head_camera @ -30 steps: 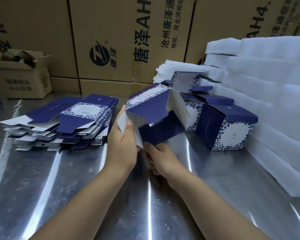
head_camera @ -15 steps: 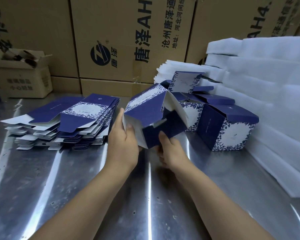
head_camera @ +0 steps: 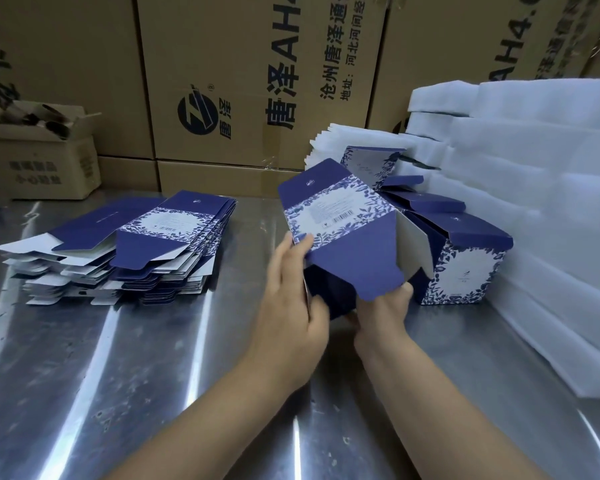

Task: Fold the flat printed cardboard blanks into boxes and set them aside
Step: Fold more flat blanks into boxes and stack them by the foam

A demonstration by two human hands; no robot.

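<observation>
Tilted since the earlier frame, the half-formed box (head_camera: 340,237) now shows its barcode panel at frame centre. Left hand (head_camera: 291,303) grips its side, right hand (head_camera: 381,310) pinches the bottom flap, steadying it above the bench (head_camera: 153,358) for tucking.

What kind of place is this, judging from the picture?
Probably a packing workshop or warehouse: a steel worktable, stacked shipping cartons along the wall, a pile of flat printed blanks, and white foam sheets beside the folded boxes.
</observation>
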